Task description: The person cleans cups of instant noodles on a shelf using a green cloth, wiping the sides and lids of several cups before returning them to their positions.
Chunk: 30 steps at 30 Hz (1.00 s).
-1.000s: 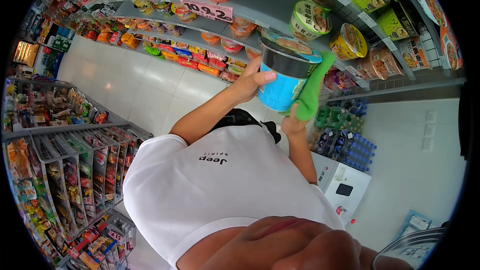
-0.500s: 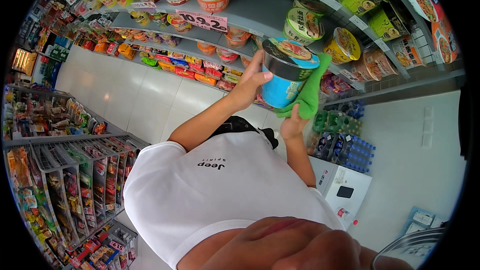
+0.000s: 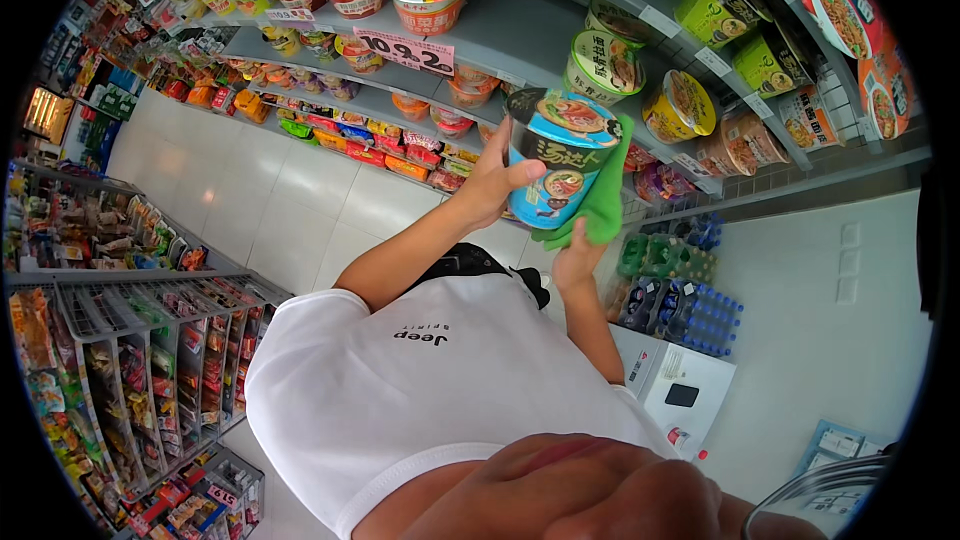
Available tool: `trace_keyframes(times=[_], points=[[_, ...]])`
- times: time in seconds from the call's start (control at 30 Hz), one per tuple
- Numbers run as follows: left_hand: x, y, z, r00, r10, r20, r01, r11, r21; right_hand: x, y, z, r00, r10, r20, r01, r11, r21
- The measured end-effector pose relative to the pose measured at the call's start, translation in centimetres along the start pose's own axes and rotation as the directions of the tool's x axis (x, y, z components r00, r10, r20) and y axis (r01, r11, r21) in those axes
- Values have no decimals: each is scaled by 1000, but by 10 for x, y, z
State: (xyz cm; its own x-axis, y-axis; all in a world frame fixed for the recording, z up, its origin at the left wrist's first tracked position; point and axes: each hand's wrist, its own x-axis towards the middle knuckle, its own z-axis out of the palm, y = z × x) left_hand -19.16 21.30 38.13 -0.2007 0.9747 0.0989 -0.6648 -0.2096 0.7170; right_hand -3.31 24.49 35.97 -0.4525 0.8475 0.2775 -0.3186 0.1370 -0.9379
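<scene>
A blue and black instant noodle cup (image 3: 562, 155) is held up in front of the shelves, tilted so that its lid and printed side both show. My left hand (image 3: 492, 183) grips it from the left, thumb across the front and the other fingers hidden behind. A green cloth (image 3: 603, 205) lies against the right side and bottom of the cup. Beneath it, my right hand (image 3: 578, 256) is closed on the cloth, pressing it to the cup; some of its fingers are hidden behind the cloth.
Shelves (image 3: 510, 0) ahead carry noodle cups, among them a green-white cup (image 3: 604, 67) and a yellow cup (image 3: 679, 106). Shrink-wrapped bottles (image 3: 684, 310) and a white box (image 3: 682, 390) stand at the right. Snack racks (image 3: 150, 360) fill the left; a tiled floor (image 3: 285, 200) lies between.
The noodle cup has turned, bringing a different printed side into view, and has come slightly lower and left. The right hand and green cloth have moved a little down and left with it.
</scene>
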Motion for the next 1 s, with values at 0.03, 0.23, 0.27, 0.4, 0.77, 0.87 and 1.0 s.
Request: trace_keyframes(times=[0.03,0.23,0.27,0.4,0.77,0.87,1.0], points=[[1,2,2,1000,11,-3,-11,1000,0,1,-3,4,981,-186,59,194,959,-208],[2,2,-3,999,16,28,-18,996,87,12,-8,7,782,-531,325,603,514,-610],[0,4,-2,999,-5,45,1,996,92,13,-7,8,840,-482,248,531,641,-554],[3,-2,-2,998,28,58,-32,997,64,10,9,-2,942,-322,98,334,859,-388],[2,-3,-5,987,86,139,-118,964,239,-10,25,-25,972,34,-232,-61,992,-108],[4,1,-1,999,36,-27,-34,997,63,-14,28,-24,962,177,-206,-132,968,215],[2,-4,-15,999,-48,3,48,998,-49,4,-12,21,867,-427,256,495,684,-536]])
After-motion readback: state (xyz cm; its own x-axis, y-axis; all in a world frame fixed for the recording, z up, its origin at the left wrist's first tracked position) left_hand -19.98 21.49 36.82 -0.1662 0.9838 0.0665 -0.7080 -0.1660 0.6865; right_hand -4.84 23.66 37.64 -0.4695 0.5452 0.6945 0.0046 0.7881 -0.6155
